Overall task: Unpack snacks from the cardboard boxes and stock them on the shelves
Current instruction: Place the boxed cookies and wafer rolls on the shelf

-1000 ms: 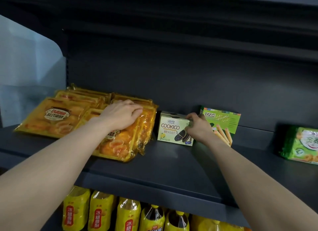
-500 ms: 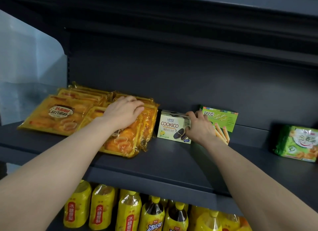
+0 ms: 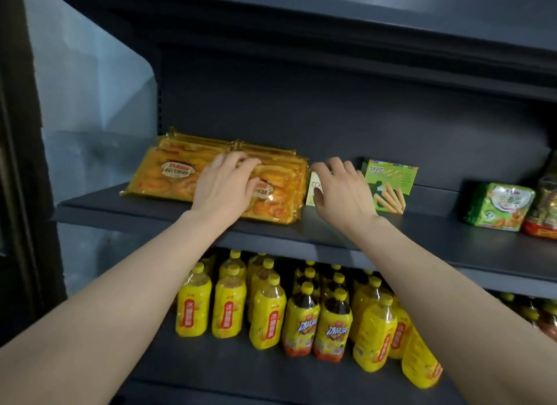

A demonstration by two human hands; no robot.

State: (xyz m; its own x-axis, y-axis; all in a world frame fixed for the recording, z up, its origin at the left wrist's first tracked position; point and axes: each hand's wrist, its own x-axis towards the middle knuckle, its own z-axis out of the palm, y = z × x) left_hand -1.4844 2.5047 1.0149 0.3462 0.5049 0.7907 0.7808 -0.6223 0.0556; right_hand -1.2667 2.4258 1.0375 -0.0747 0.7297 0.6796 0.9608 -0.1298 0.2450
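Several flat yellow pastry packs lie stacked at the left of the dark middle shelf. My left hand rests on the right-hand stack with its fingers spread and lightly bent. To the right of the packs stands a small cream Cookico box, of which only a left strip shows. My right hand covers the rest of it, fingers loosely spread over its top. Whether the fingers touch the box I cannot tell. A green biscuit-stick box stands upright just right of that hand.
A green snack bag and a red-edged pack sit at the shelf's right end. Several yellow drink bottles fill the shelf below. Another shelf hangs overhead. A pale wall lies to the left.
The view has pulled back and now takes in the lower shelf. The Cookico box sits closer to the yellow packs. My right hand has loosened from its side and now spreads over its front.
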